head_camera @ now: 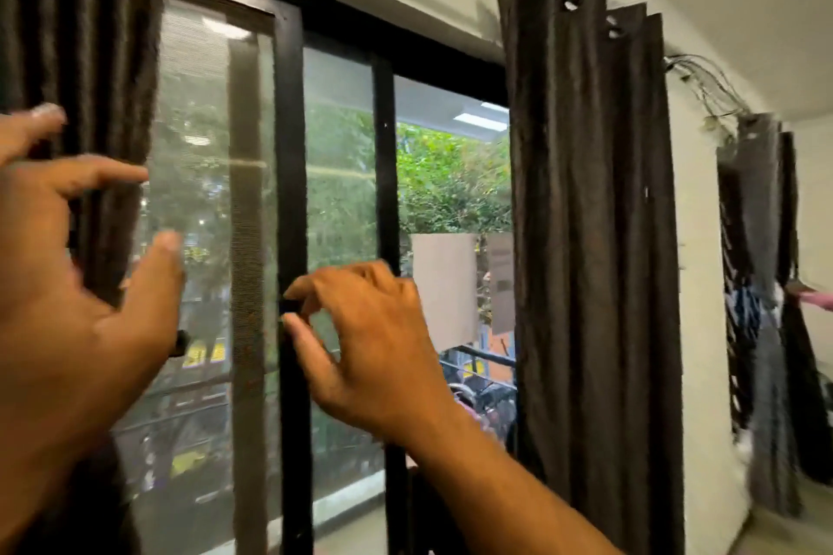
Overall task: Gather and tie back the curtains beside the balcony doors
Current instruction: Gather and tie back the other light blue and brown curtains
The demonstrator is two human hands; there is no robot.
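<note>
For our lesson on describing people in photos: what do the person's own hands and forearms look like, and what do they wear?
Both the left hand and the right hand are bare: no gloves, rings or watch show. The right forearm is uncovered, with no sleeve in view. Fingernails are short and unpainted. The left wrist is cut off by the picture's edge.

Two bare hands, left hand [67,284], right hand [374,342], no sleeves/rings/watch visible, short nails

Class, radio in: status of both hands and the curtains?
Left hand open beside left curtain. Right hand pinching a small latch on the door frame. Right curtain hangs untied.
</note>
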